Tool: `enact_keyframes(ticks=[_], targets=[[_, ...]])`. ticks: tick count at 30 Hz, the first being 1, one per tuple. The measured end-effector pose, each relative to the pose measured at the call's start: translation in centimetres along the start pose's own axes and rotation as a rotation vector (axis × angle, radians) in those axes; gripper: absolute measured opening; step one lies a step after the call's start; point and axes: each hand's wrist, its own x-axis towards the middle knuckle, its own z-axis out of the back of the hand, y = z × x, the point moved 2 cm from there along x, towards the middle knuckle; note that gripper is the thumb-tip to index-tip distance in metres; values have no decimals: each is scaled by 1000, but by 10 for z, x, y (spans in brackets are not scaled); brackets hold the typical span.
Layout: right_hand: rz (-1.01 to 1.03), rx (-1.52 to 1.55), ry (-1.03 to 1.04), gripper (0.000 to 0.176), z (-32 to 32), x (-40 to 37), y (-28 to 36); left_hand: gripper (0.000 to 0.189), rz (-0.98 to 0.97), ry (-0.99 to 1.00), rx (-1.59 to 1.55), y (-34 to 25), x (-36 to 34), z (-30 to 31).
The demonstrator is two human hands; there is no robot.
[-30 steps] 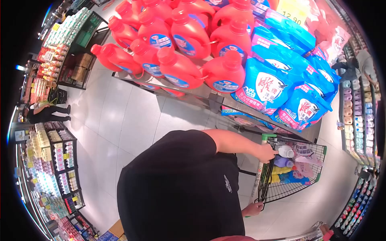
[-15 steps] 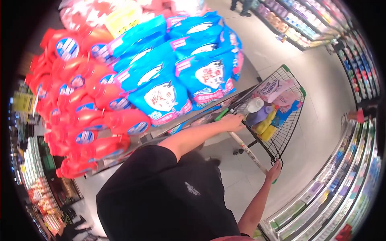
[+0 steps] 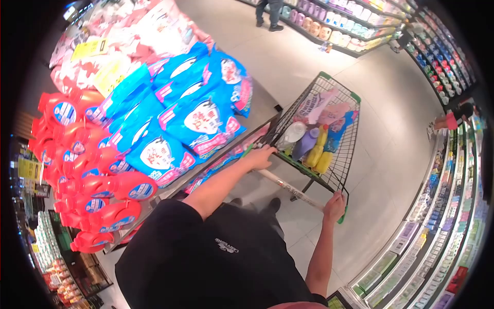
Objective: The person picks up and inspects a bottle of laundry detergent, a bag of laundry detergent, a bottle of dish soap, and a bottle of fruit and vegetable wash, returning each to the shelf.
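Observation:
My left hand (image 3: 261,157) is closed round the left end of the cart's push bar (image 3: 288,188). At the bar's other end, my right hand (image 3: 335,206) grips it near the green corner cap. The black wire shopping cart (image 3: 346,159) stands in front of me. In it lie a white-capped container (image 3: 295,132), a purple bottle (image 3: 306,142), yellow bottles (image 3: 319,147), a pink package (image 3: 335,113) and a blue bag (image 3: 340,131).
Left of the cart is a display of blue detergent bags (image 3: 200,121), red jugs (image 3: 103,190) and pink packages (image 3: 149,31). Stocked shelves (image 3: 427,221) line the right. One person (image 3: 269,13) stands ahead; another (image 3: 457,117) is at the right.
My view has turned, so the cart and both hands appear farther left. The display has shifted left and down. Both hands keep hold of the push bar.

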Motion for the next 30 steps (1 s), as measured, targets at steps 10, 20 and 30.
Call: enact_keyframes(ticks=[10, 20, 30], targets=[[134, 14, 70, 45, 33, 85, -24, 63, 82, -41, -10, -55, 31, -22], [237, -9, 128, 49, 39, 188, -43, 57, 44, -280, -58, -76, 71, -64], [333, -34, 176, 50, 26, 310, -40, 60, 313, -287, -207, -146, 120, -53]])
